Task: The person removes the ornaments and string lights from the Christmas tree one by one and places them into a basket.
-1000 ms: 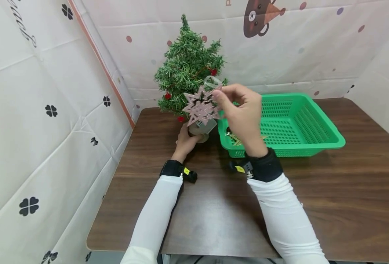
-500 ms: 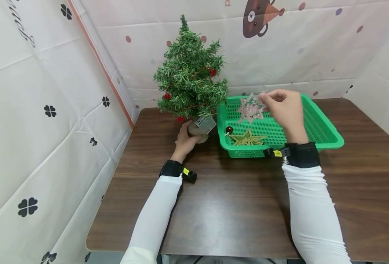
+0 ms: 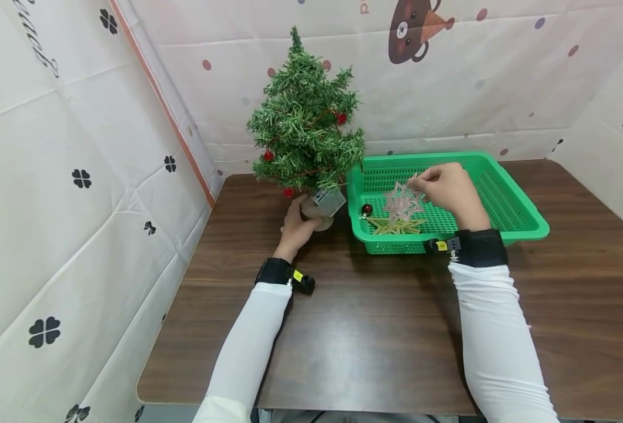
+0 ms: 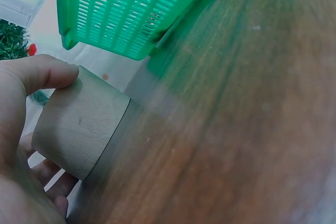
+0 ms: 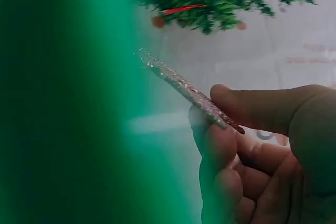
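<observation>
My left hand (image 3: 295,226) grips the round wooden base (image 4: 84,121) of a small Christmas tree (image 3: 306,123), thumb on one side and fingers curled round the other. Over the green basket (image 3: 523,217), my right hand (image 3: 449,191) pinches a pink glitter snowflake ornament (image 3: 402,202) between thumb and fingers. The right wrist view shows the snowflake (image 5: 189,93) edge-on. Below it a gold star ornament (image 3: 396,227) lies in the basket, partly covered by the snowflake. A small dark red ball (image 3: 367,209) sits beside the star.
A clear plastic box (image 3: 330,201) is at the tree's foot, above the wooden base. Red decorations (image 3: 341,117) hang on the branches. The brown wooden table (image 3: 354,329) meets printed cloth walls (image 3: 449,106) at the back and left.
My right hand has carried the snowflake from in front of the tree rightward over the basket, then lowered it toward the star. My left hand has stayed on the base.
</observation>
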`<state>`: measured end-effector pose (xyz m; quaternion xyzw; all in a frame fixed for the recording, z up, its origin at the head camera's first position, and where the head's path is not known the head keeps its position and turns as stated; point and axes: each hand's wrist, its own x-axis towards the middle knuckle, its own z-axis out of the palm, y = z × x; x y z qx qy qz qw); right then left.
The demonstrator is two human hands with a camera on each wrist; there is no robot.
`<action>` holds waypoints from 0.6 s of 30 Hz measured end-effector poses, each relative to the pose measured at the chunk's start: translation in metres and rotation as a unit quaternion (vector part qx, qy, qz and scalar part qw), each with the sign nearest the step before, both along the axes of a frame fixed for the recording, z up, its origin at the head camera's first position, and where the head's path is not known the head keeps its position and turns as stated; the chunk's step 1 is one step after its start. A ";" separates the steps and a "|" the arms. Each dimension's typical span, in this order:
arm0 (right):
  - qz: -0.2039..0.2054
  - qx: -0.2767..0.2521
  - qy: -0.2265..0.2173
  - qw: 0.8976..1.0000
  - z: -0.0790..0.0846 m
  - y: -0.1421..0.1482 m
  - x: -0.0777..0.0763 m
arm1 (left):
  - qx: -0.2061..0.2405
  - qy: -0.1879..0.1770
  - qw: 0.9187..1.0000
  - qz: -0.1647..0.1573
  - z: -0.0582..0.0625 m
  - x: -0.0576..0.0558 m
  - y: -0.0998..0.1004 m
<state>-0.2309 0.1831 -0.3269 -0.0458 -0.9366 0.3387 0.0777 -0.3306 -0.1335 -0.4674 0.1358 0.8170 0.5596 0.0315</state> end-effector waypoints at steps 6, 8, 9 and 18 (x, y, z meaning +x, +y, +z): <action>0.052 0.034 -0.078 0.995 -0.010 -0.003 -0.008 | -0.003 0.000 1.000 0.002 0.001 0.001 0.000; 0.062 0.040 -0.096 0.993 -0.013 -0.004 -0.010 | -0.004 -0.001 1.000 0.004 0.000 0.000 0.000; 0.064 0.043 -0.103 0.992 -0.014 -0.004 -0.011 | -0.004 -0.001 1.000 0.004 0.000 0.000 0.000; 0.069 0.053 -0.147 0.985 -0.021 -0.005 -0.013 | -0.005 0.004 1.000 0.007 0.000 0.000 0.000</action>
